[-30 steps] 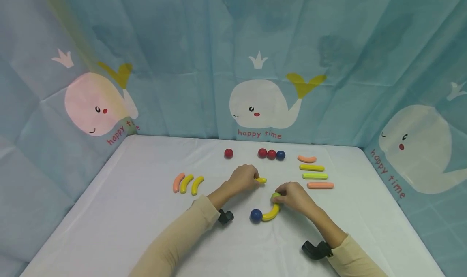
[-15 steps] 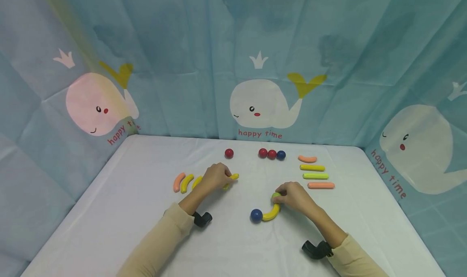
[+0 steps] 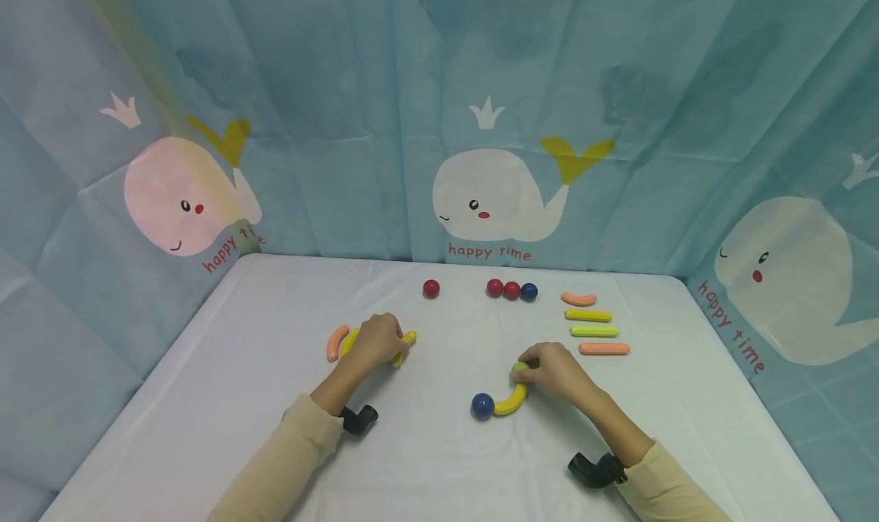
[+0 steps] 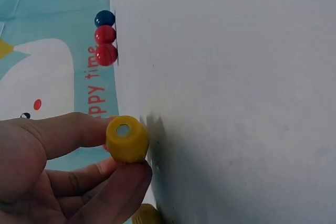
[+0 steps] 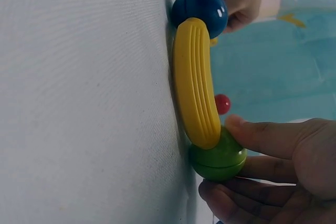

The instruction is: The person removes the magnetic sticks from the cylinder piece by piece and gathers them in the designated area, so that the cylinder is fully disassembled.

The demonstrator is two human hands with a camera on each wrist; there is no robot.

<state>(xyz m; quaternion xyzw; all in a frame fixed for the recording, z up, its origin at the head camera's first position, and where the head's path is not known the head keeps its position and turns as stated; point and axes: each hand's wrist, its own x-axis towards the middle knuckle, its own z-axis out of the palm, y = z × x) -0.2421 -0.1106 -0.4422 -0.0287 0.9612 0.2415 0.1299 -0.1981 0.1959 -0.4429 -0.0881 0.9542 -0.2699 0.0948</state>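
My left hand (image 3: 379, 339) pinches a yellow curved rod (image 3: 410, 337) between thumb and fingers, left of the table's middle. In the left wrist view, the rod's end (image 4: 127, 140) faces the camera with a small metal disc in it. That hand partly hides the yellow curved rods lying behind it. With thumb and fingertips, my right hand (image 3: 558, 371) holds a green ball (image 5: 219, 156) on the table. Another yellow curved rod (image 5: 194, 85) touches this ball at one end and a blue ball (image 5: 202, 11) at the other, forming a chain.
An orange curved rod (image 3: 336, 343) lies left of my left hand. Toward the back are a lone red ball (image 3: 430, 288) and a row of two red balls (image 3: 503, 289) and a blue one (image 3: 529, 292). Several rods (image 3: 594, 331) lie at right. A curtain hangs behind the table.
My left hand has moved left across the table, carrying the yellow curved rod toward the other curved rods. My right hand stays in place on the green ball.
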